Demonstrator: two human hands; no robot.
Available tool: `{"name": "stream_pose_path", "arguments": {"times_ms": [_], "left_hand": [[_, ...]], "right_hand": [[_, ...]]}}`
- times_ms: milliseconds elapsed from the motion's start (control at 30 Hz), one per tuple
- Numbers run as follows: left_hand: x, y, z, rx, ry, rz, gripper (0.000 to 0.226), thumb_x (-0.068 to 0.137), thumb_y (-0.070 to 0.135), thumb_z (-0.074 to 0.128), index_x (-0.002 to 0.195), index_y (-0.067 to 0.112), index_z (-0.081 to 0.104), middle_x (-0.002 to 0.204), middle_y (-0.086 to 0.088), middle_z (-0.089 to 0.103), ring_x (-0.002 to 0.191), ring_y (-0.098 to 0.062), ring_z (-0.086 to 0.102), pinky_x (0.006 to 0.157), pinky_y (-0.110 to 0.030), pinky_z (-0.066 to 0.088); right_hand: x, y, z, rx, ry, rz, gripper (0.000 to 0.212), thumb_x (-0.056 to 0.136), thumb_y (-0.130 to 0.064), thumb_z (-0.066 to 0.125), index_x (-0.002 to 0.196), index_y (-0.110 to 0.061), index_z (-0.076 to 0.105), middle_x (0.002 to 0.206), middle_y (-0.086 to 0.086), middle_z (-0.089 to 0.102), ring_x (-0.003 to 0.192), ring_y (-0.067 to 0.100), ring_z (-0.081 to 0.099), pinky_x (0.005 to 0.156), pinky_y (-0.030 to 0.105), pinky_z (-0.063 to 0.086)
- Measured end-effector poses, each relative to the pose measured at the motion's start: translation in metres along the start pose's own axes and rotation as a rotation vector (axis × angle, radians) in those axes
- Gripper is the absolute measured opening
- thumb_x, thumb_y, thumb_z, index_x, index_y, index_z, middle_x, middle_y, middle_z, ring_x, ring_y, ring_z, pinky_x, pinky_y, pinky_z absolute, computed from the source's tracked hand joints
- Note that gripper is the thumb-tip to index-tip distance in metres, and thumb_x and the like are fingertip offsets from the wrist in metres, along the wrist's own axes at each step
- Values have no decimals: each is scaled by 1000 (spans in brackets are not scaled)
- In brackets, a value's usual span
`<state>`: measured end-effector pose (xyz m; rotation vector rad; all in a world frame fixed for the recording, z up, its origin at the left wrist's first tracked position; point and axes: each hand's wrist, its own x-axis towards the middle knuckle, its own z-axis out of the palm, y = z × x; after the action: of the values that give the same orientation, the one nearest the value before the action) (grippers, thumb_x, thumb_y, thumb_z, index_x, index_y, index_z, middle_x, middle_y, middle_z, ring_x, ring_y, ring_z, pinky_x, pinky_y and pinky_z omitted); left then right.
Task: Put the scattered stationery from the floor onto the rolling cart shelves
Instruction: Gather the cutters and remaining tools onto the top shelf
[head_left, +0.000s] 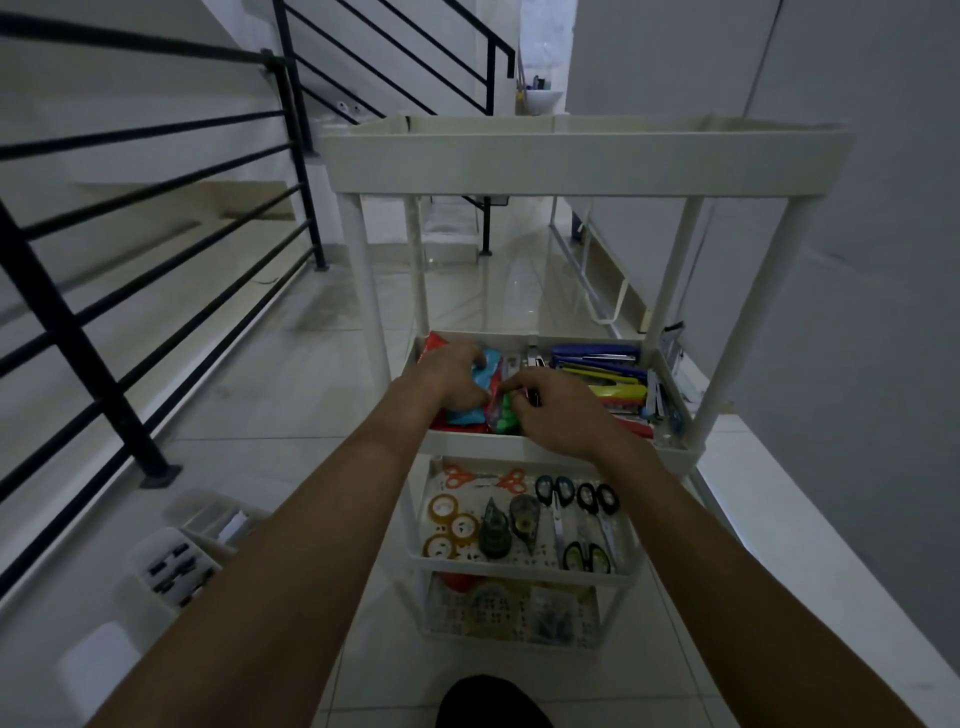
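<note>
Both your hands are in the second shelf (524, 441) of the white rolling cart (571, 150), at its left half. Your left hand (451, 375) lies fingers curled over a blue packet (470, 413) that sits on red packets (435, 345) by the shelf's left edge; can't tell if it grips or just presses. Your right hand (558, 410) is just beside it, fingertips pinching a small green item (505, 415) near the shelf's front edge, middle. The right half of that shelf holds a row of staplers (597, 358), blue at the back edge, yellow and red toward the front. The top shelf only shows its rim from here. The third shelf (519, 564) carries orange scissors (483, 477) along its back edge, three clear tape rolls (451, 525) at the left, two tape dispensers (511, 525) in the middle, and black-handled scissors (582, 512) at the right. The bottom shelf (511, 639) holds something red at its back-left corner plus small items too dim to identify. On the floor (291, 415) left of the cart, by the black railing (156, 260), there are white plastic organiser trays (171, 566), one with dark small items inside.
</note>
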<state>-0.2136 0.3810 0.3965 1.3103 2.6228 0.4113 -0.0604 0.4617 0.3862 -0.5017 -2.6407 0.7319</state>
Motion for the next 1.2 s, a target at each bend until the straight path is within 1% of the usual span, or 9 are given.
{"name": "stream_pose_path", "arguments": {"times_ms": [67, 133, 267, 467, 600, 800, 900, 967, 1200], "left_hand": [[0, 0, 3, 1, 30, -3, 64, 84, 34, 72, 141, 20, 47, 143, -7, 48, 127, -24, 48, 103, -36, 41], [0, -1, 6, 4, 66, -10, 65, 81, 40, 73, 138, 20, 50, 141, -6, 50, 125, -23, 50, 103, -37, 42], [1, -1, 8, -23, 112, -12, 65, 78, 40, 76, 134, 19, 53, 138, -6, 52, 123, -24, 50, 99, -36, 42], [3, -5, 9, -28, 172, -8, 65, 74, 36, 79, 133, 22, 54, 138, -6, 51, 124, -26, 48, 105, -39, 39], [3, -5, 16, -13, 160, 16, 66, 80, 39, 73, 139, 22, 50, 137, -8, 52, 122, -26, 50, 105, -44, 43], [18, -3, 22, 31, 111, -1, 64, 87, 46, 59, 146, 27, 41, 152, -7, 38, 140, -32, 30, 116, -55, 22], [18, -2, 23, 147, -75, -41, 62, 99, 52, 36, 155, 33, 16, 164, -7, 3, 149, -36, -3, 118, -58, -1], [15, -5, 28, 168, -141, -48, 61, 100, 55, 21, 155, 36, 4, 164, -7, -12, 149, -36, -13, 117, -59, -7], [0, -2, 27, 34, -100, -56, 58, 100, 51, 15, 155, 31, 9, 164, -5, -5, 149, -35, -8, 117, -58, -8]], "right_hand": [[0, 0, 0, 13, -3, 8, 27, 97, -18, 49, 117, -15, 68, 117, 6, 67, 98, 17, 61, 83, 32, 53], [0, 3, 2, 16, 6, 7, 26, 97, -19, 50, 115, -16, 68, 116, 5, 67, 100, 19, 62, 87, 36, 53], [2, 5, 4, 0, 7, 0, 26, 97, -20, 50, 115, -17, 69, 112, 3, 67, 95, 16, 59, 81, 32, 51], [5, 9, 6, -3, 0, 2, 28, 96, -21, 50, 117, -17, 69, 118, 3, 66, 93, 11, 54, 76, 23, 40], [5, 11, 6, 2, 6, -3, 28, 95, -21, 50, 115, -19, 69, 117, 2, 67, 93, 13, 57, 77, 25, 44], [4, 8, 5, -5, 4, -23, 29, 96, -20, 50, 118, -18, 68, 118, 3, 67, 86, 7, 50, 74, 20, 36], [3, 8, 4, -8, 0, -17, 28, 97, -20, 51, 118, -18, 68, 118, 3, 67, 88, 8, 51, 74, 20, 36], [3, 8, 3, -18, -5, -10, 28, 97, -21, 51, 118, -18, 68, 120, 3, 66, 92, 9, 53, 76, 21, 38], [1, 7, 2, -23, -21, 13, 31, 96, -23, 51, 122, -16, 66, 124, 2, 65, 108, 18, 59, 80, 19, 36]]}}
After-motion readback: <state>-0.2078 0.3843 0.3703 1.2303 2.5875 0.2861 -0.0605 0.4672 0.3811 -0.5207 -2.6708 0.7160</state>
